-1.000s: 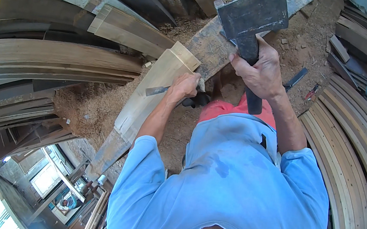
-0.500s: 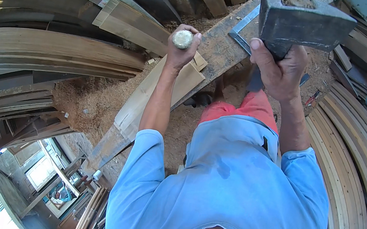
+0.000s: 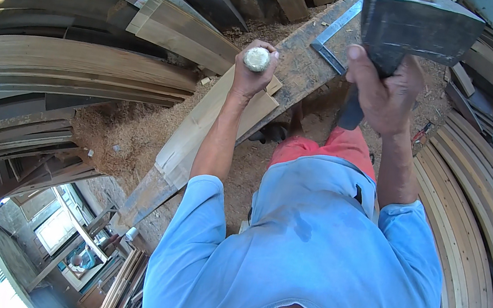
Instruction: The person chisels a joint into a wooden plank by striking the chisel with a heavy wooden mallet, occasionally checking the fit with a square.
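My left hand (image 3: 249,83) is wrapped round an upright chisel (image 3: 256,59); only its round, pale handle end shows, and the blade is hidden below the fist. Under that hand a pale board (image 3: 209,125) with a notched end lies along a narrow wooden bench (image 3: 305,56). My right hand (image 3: 387,93) grips the dark handle of an axe (image 3: 419,36). Its heavy grey head, wedge-shaped with wood showing in the eye, is raised close to the camera and partly cut off by the upper edge. The axe head is apart from the chisel.
A metal carpenter's square (image 3: 327,40) lies on the bench beyond my hands. Stacked planks (image 3: 78,70) fill the left, and long curved-looking boards (image 3: 450,221) line the right. Sawdust and shavings (image 3: 125,140) cover the floor. Red-handled pliers (image 3: 421,132) lie at the right.
Both hands have shifted slightly to the right. The axe head has moved up and a little right in the picture. Board and bench look nearly the same.
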